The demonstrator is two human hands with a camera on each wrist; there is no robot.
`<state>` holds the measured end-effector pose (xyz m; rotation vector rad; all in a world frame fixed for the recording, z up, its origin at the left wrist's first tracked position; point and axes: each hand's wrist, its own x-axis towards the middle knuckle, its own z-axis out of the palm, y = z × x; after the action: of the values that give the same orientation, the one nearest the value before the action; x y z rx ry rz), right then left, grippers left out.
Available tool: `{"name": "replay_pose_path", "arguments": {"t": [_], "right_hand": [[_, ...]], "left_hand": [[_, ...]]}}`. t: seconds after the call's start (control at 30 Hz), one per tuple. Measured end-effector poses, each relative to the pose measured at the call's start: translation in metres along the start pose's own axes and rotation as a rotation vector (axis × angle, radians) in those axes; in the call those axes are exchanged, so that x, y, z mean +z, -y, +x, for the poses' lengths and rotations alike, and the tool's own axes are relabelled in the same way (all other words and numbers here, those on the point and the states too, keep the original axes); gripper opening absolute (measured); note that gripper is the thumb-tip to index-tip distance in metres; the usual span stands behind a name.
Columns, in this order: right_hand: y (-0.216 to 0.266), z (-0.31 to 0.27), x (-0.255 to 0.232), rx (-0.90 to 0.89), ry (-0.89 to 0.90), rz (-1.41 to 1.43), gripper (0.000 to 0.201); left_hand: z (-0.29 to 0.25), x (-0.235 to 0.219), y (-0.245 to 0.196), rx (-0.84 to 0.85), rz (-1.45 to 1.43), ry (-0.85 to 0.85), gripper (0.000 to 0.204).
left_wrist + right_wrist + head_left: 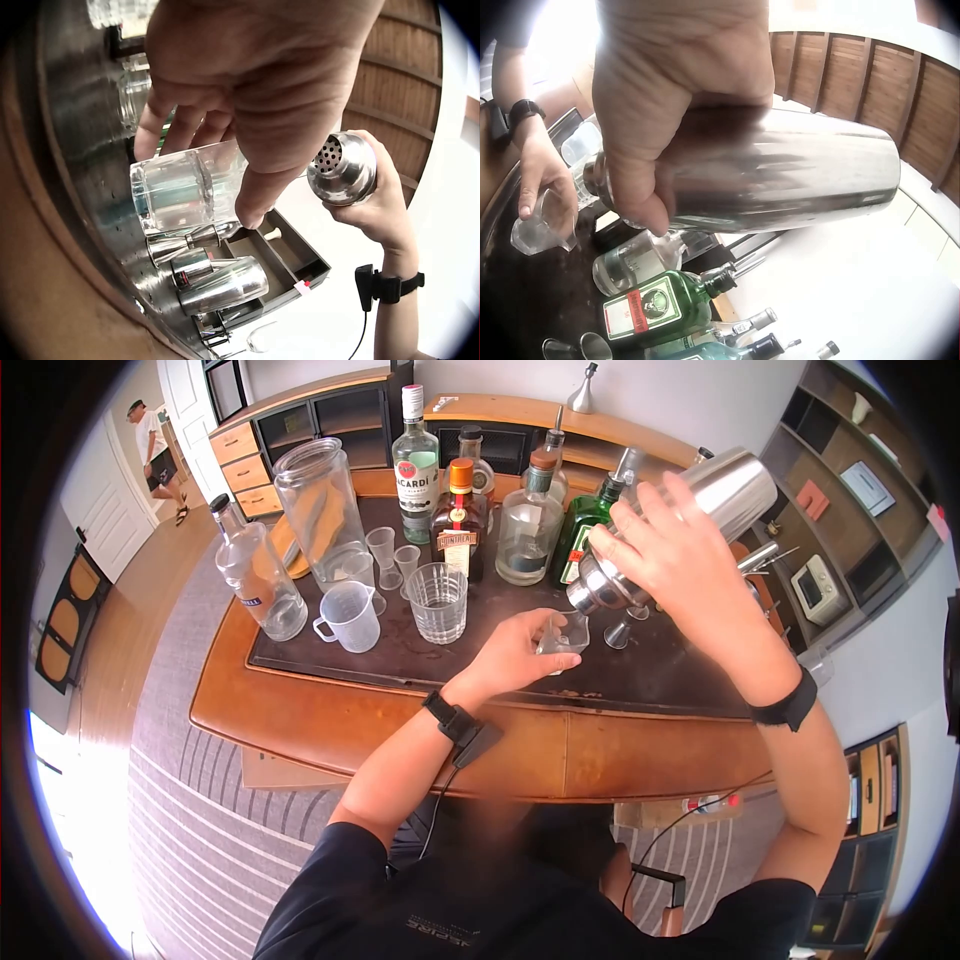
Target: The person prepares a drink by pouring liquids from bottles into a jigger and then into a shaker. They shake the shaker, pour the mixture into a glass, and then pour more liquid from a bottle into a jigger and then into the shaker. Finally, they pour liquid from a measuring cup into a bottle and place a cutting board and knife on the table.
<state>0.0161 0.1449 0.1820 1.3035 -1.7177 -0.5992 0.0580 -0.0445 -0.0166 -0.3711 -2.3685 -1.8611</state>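
My right hand [675,555] grips a steel shaker [728,490], tilted with its strainer end down to the left, over a small clear glass [566,644]. The perforated strainer top [330,155] faces the left wrist camera. My left hand [515,655] holds the small glass between thumb and fingers at the dark mat. In the right wrist view the shaker body [780,172] lies under my right hand's palm, and the glass [544,229] shows a spout-like lip. No stream of liquid can be made out.
A cut-glass tumbler [438,605], plastic measuring jug [350,618] and square clear bottle [262,585] stand left. Behind are several bottles, including a green one [585,525]. A steel jigger [617,635] is right of the glass. A person [158,455] walks at far left.
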Motion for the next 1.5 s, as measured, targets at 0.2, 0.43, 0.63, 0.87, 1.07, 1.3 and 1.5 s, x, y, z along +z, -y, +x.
{"name": "replay_pose_path", "arguments": {"t": [0.2, 0.43, 0.63, 0.87, 1.07, 1.3, 1.5], "right_hand": [[0.021, -0.007, 0.018, -0.021, 0.034, 0.051, 0.029], [0.005, -0.003, 0.007, -0.001, -0.001, 0.018, 0.030], [0.000, -0.001, 0.003, 0.005, 0.015, -0.007, 0.031], [0.017, -0.009, 0.020, -0.018, 0.037, 0.012, 0.030], [-0.001, 0.001, 0.003, 0.032, 0.006, -0.037, 0.033], [0.014, -0.012, 0.027, 0.014, 0.017, 0.041, 0.031], [-0.009, -0.005, 0.013, 0.070, -0.050, 0.022, 0.032]], "left_hand": [[-0.001, -0.003, -0.014, -0.065, -0.101, 0.075, 0.055], [0.000, -0.002, -0.005, -0.011, 0.036, 0.009, 0.056], [-0.002, -0.002, -0.011, -0.026, 0.067, -0.007, 0.054], [0.001, -0.003, -0.007, -0.013, 0.016, 0.020, 0.055], [0.001, -0.001, 0.001, 0.001, 0.089, -0.029, 0.058], [0.003, -0.002, -0.004, -0.022, 0.141, 0.001, 0.058], [0.003, -0.001, 0.002, -0.018, 0.112, -0.013, 0.058]]}}
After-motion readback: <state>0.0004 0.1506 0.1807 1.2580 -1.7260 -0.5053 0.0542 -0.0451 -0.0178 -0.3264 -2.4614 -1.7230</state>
